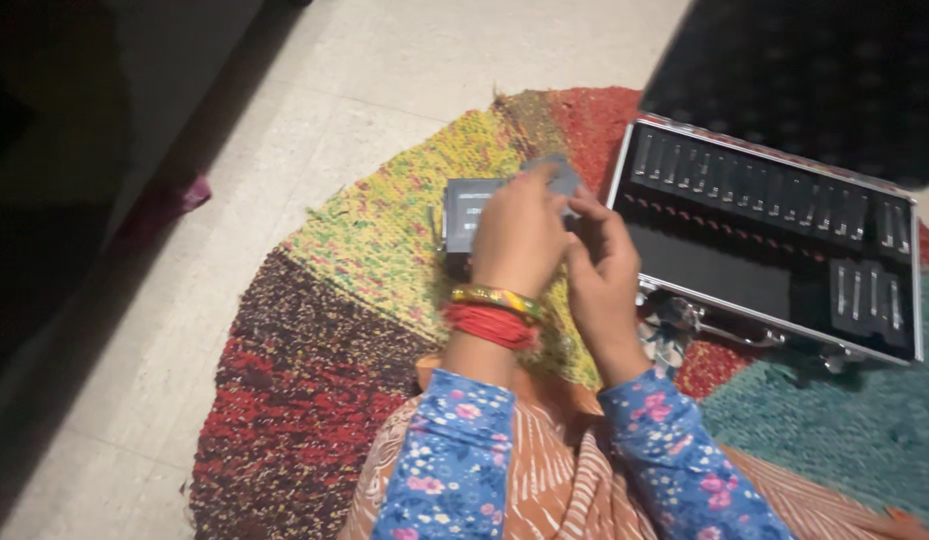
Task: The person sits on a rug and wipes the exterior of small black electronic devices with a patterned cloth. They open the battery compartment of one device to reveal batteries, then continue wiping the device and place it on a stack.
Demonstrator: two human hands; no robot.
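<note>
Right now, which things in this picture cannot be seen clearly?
- Grey card, head view: mostly hidden behind the left hand and right hand.
- Dark box: its print is blurred.
- Open metal case: slotted pieces too small, lid lost in shadow.
- Rug: cut off by the bottom edge.

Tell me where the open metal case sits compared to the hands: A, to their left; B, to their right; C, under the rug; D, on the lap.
B: the open metal case lies on the rug to the right of the right hand and left hand.
</note>
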